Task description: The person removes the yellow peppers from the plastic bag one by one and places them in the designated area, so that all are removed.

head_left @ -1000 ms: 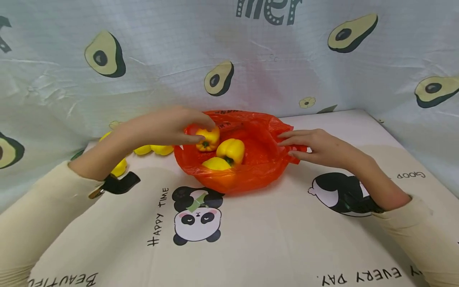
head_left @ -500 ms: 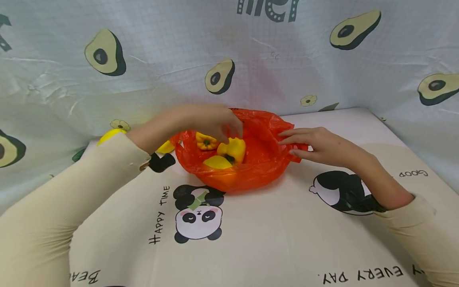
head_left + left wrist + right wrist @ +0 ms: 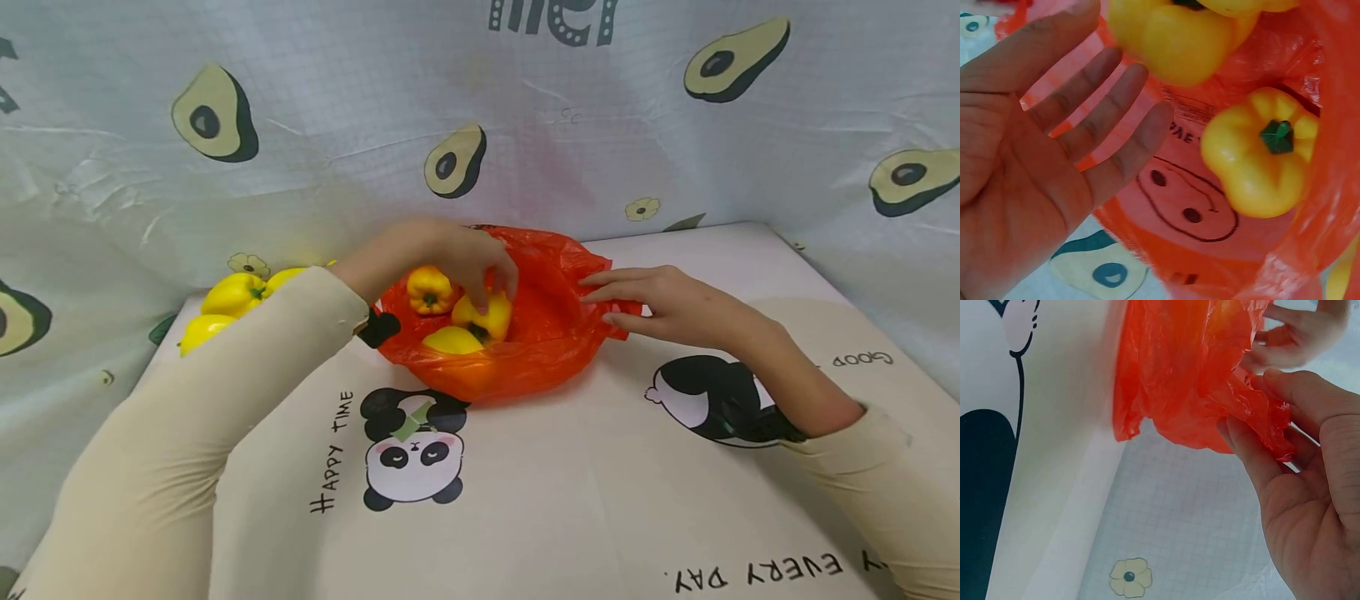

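A red plastic bag (image 3: 547, 358) stands open-mouthed on the table, with yellow bell peppers inside. One pepper (image 3: 430, 292) is at its left. Another pepper (image 3: 495, 321) is nearer its middle, and a smooth yellow piece (image 3: 452, 340) lies in front. My left hand (image 3: 468, 258) reaches over the middle pepper, fingers pointing down. In the left wrist view that hand (image 3: 1041, 144) has loosely extended fingers beside a pepper (image 3: 1179, 47), without a visible grip. My right hand (image 3: 660, 304) pinches the bag's right edge between thumb and fingers, as the right wrist view shows with the bunched plastic (image 3: 1266, 419).
More yellow bell peppers (image 3: 232, 293) lie on the table left of the bag, partly behind my left sleeve. A pale tablecloth (image 3: 555, 500) with panda prints covers the table. Behind the bag rises a white sheet (image 3: 337, 125) printed with avocados.
My left hand has moved right, from above the bag's left pepper to the middle one, and its fingers are lower now. The right hand keeps its place at the bag's edge.
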Tool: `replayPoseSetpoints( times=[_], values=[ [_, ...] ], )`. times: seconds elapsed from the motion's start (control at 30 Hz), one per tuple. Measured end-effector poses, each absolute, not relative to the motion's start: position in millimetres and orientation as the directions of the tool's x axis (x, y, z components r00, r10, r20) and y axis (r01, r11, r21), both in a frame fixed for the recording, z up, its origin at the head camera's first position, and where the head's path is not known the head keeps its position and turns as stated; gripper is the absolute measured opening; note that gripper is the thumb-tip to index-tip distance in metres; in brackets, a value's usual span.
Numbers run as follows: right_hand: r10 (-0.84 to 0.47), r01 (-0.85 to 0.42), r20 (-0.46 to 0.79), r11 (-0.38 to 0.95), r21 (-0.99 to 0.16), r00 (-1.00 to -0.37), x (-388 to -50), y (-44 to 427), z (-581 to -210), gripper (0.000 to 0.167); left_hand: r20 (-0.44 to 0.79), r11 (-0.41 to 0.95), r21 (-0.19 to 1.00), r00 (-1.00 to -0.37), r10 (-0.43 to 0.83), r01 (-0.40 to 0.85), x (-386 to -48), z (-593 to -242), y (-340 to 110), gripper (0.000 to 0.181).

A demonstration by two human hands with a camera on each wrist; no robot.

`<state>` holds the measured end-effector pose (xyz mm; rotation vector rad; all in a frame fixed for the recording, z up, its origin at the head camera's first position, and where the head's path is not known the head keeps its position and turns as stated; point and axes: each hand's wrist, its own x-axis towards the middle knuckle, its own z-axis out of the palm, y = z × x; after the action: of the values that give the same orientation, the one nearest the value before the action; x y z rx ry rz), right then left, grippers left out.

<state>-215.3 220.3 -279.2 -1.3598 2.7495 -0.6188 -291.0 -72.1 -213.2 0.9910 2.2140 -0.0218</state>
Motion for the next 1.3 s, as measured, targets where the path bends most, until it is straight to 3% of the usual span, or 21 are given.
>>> replayPoseSetpoints(
  times=[0.27,0.5,0.67,1.0,1.3],
  values=[
    [-0.762,-0.756,0.157,0.552,-0.352,-0.629,-214.7,219.2,-278.4,0.035,-0.682,0.773,0.250,-0.460,0.568,0.584,-301.9,-221.7,-75.0,0.059],
    [-0.766,-0.752,0.142,0.548,-0.365,-0.627,-214.8,218.7,-280.4,0.036,-0.753,0.863,0.333,-0.444,0.486,0.380,-309.0,-231.9,-80.2,0.073],
    [-0.763,-0.750,0.145,0.550,-0.368,-0.630,-215.3,218.4,-282.1,0.037,-0.754,0.865,0.334,-0.444,0.484,0.375,-308.7,-238.8,-84.1,0.079],
    [-0.760,-0.744,0.140,0.553,-0.374,-0.635,-215.5,219.0,-284.2,0.036,-0.690,0.750,0.378,-0.374,0.619,0.543,-309.9,-243.2,-87.3,0.061],
    [-0.762,-0.746,0.136,0.555,-0.368,-0.633,-216.5,218.9,-284.8,0.037,-0.632,0.662,0.495,-0.290,0.719,0.562,-316.8,-246.2,-96.3,0.047]
  ],
)
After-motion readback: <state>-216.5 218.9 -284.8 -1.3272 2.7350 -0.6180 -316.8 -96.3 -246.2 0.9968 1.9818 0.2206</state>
